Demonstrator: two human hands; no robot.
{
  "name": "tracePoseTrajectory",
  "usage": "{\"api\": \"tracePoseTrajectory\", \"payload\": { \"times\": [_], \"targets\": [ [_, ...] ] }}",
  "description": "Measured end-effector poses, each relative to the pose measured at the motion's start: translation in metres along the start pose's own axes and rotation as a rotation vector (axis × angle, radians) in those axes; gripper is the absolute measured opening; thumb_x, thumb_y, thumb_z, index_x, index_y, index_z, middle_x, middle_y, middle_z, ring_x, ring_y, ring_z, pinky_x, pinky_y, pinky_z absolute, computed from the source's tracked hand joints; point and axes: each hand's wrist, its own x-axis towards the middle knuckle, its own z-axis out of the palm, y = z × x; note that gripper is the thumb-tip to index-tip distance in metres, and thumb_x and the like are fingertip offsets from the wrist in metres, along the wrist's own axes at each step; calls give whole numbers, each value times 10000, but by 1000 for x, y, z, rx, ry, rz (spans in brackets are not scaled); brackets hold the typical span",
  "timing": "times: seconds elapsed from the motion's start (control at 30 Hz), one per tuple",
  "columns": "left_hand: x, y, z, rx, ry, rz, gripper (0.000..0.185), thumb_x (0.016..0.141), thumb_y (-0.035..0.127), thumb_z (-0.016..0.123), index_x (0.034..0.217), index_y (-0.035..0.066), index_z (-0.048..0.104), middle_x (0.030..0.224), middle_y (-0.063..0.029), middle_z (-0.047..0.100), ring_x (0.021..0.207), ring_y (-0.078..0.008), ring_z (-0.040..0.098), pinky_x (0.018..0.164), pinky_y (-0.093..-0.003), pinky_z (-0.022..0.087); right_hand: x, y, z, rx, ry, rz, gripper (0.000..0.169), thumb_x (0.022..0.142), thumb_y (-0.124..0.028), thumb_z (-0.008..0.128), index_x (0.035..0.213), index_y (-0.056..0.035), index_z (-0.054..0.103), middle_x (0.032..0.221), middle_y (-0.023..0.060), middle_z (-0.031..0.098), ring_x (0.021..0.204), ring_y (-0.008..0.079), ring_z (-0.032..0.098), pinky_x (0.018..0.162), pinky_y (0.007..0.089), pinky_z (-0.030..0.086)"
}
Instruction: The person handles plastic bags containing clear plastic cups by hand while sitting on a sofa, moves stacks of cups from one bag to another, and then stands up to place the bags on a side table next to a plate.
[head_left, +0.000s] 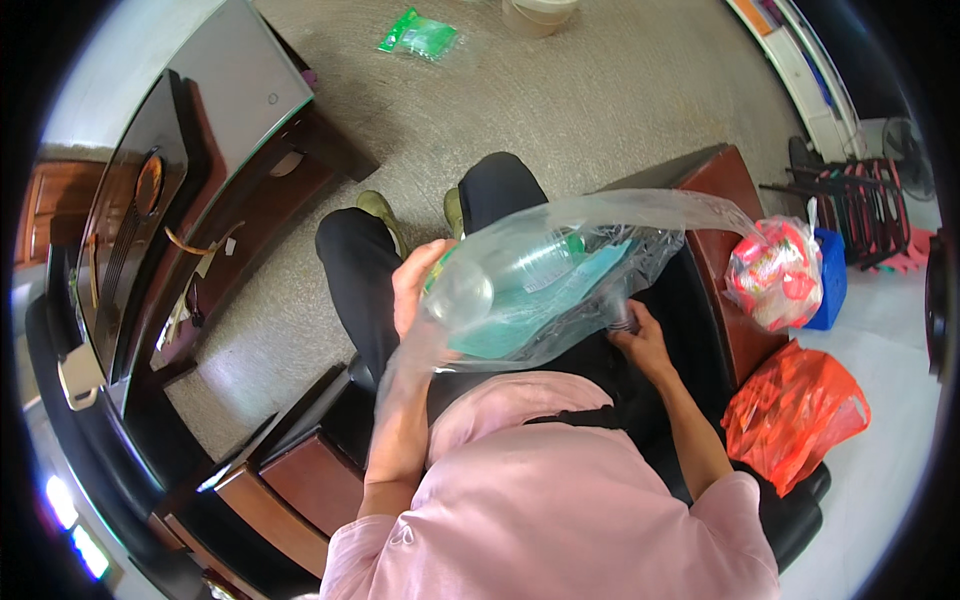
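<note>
A large clear plastic bag (660, 206) spreads across my lap. Inside it lie a clear plastic bottle (536, 264) with a green cap and a flat teal item (517, 330) whose kind I cannot make out. My left hand (417, 283) grips the bag's left end, beside the rounded base of the bottle; some fingers are hidden behind the plastic. Part of the bag drapes over my left forearm. Low on the bag's right side, my right hand (641, 343) pinches a bunched, clear part of it. Whether something firm is inside that pinch is unclear.
On the wooden armrest (739, 292) at right sits a clear bag of red-and-white packages (776, 274), with a blue container (829, 277) beside it. A red plastic bag (799, 412) lies behind. A glass-topped table (232, 82) stands left. A green packet (420, 35) and a bucket (538, 16) are ahead.
</note>
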Motion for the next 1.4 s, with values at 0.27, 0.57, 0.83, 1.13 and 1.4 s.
{"api": "tracePoseTrajectory", "payload": {
  "times": [0.27, 0.57, 0.83, 1.13, 1.4],
  "targets": [
    [-6, -20, 6, -117, 64, 19, 729, 742, 24, 797, 1352, 26, 397, 1171, -185, 627, 1028, -262, 648, 899, -372, 513, -30, -214, -83, 381, -282, -271, 773, 665, -176, 690, 1345, 69, 417, 1127, 179, 603, 1010, 294, 637, 886, 403, 515],
    [-4, -15, 9, 49, 126, 21, 804, 669, 77, 855, 1347, 26, 425, 1116, -174, 645, 989, -298, 664, 873, -379, 526, -20, -376, -46, -725, -499, -841, 499, 735, -312, 672, 1030, 77, 573, 805, 220, 602, 660, 402, 582, 575, 472, 446],
    [-6, -12, 8, 31, 94, 62, 897, 610, 103, 888, 1366, 23, 412, 1121, -183, 639, 988, -314, 660, 860, -390, 528, 18, -378, -3, -1039, -587, -918, 374, 742, -360, 641, 739, 14, 646, 692, 224, 613, 702, 398, 624, 643, 464, 495],
    [-15, -15, 7, 46, 40, 68, 918, 631, 81, 887, 1389, 21, 373, 1192, -166, 606, 1068, -258, 633, 912, -351, 509, 29, -363, 11, -755, -853, -258, 324, 797, -355, 633, 942, -72, 697, 1005, 172, 614, 988, 340, 580, 828, 369, 466],
    [-15, -16, 6, 1, 21, 87, 917, 629, 62, 865, 1397, 39, 365, 1154, -179, 626, 1032, -288, 643, 884, -373, 517, 34, -356, 16, -255, -880, 253, 264, 746, -144, 705, 930, 40, 660, 910, 86, 647, 849, 156, 595, 786, 311, 467]
  ]
}}
